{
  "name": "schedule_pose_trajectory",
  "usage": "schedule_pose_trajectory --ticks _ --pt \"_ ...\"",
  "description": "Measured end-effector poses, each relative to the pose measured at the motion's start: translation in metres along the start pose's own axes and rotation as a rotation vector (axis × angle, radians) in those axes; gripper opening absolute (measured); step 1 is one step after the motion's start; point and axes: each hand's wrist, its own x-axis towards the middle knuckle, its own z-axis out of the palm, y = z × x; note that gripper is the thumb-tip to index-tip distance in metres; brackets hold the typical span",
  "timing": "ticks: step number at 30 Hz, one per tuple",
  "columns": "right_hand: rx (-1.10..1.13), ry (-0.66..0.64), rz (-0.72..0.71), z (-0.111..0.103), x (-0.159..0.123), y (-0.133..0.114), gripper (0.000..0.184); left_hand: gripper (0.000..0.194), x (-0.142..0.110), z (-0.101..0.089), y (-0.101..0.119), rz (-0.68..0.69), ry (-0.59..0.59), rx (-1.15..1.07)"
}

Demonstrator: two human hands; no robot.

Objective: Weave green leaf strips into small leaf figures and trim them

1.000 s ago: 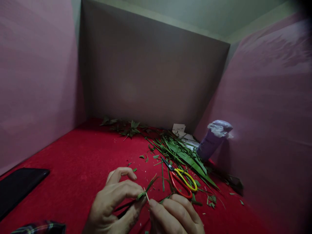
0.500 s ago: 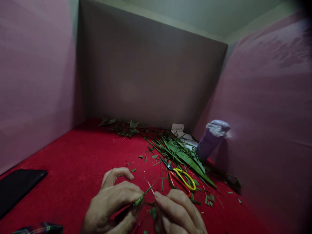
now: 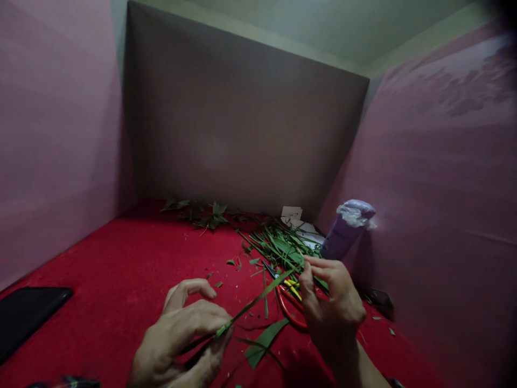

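My left hand (image 3: 181, 334), low in the middle, pinches a small knotted green piece of leaf (image 3: 223, 328) between thumb and fingers; its index finger is raised and bent. From that knot a narrow green leaf strip (image 3: 258, 297) runs up to the right, stretched nearly straight. My right hand (image 3: 333, 302) is closed in a pinch at the strip's far end, above the scissors (image 3: 288, 312). These have one red and one yellow handle, partly covered by this hand. Below the strip, a wider cut leaf piece (image 3: 264, 343) lies on the red cloth.
A heap of long green leaves (image 3: 278, 242) lies behind the scissors. Beyond it are white papers (image 3: 291, 213) and a purple container (image 3: 343, 234) with clear plastic at its top. More leaves (image 3: 216, 216) lie by the back wall. A flat black object (image 3: 34, 318) rests at left.
My right hand has moved up and to the right, away from my left hand, and the leaf strip now spans between them. The cut leaf piece underneath shows more fully. My left hand stays put.
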Motion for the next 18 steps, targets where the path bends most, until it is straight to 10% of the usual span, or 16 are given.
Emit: schedule_pose_trajectory --ticks 10,18 --pt "-0.185 -0.03 0.272 0.0 0.005 0.045 0.011 0.013 0.006 0.006 0.008 -0.658 0.159 -0.38" --pt "0.098 -0.432 0.309 0.021 -0.013 0.021 0.014 0.018 0.009 0.013 0.008 -1.053 0.165 -0.807"
